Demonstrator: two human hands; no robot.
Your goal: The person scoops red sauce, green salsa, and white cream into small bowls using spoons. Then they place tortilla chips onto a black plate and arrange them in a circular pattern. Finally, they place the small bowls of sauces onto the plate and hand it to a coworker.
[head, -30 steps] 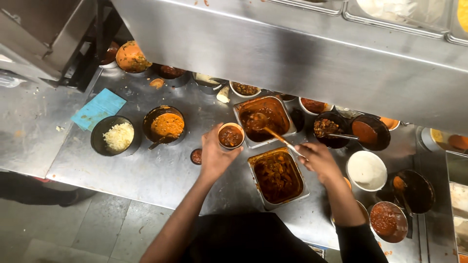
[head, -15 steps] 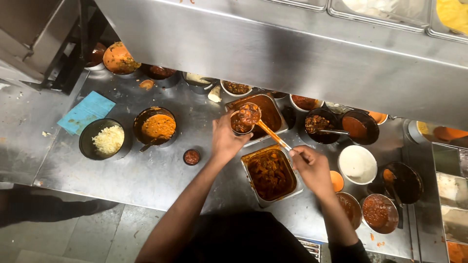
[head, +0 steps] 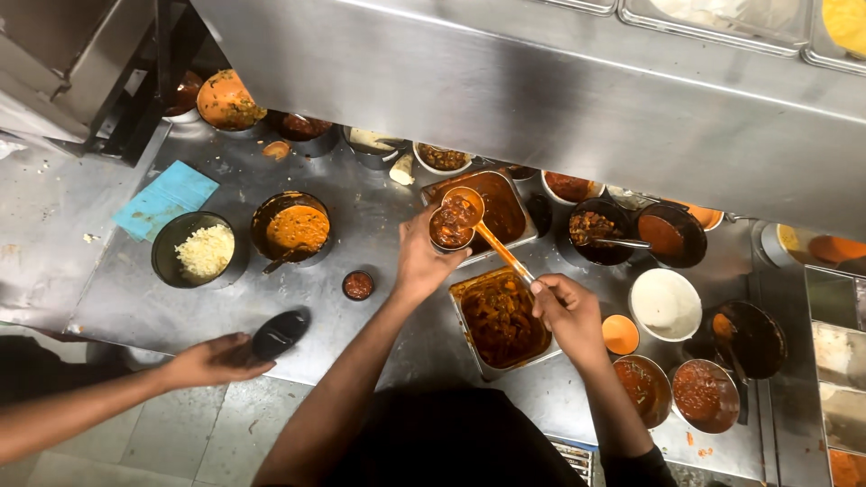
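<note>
Steel counter [head: 162,307]: left hand [head: 424,261] grips small curry bowl [head: 449,227]; right hand [head: 568,311] clenches ladle [head: 487,230] (over it).

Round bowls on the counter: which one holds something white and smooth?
The white bowl right of the ladle-holding right hand; the others hold orange, red or brown food.

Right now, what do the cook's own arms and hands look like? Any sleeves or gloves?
Both hands are bare, with no gloves, rings or watch visible. The left hand is on a forearm bare up to the dark top. The right hand also has a bare forearm, with a dark sleeve near the elbow. A different person's bare hand comes in from the left.
</note>
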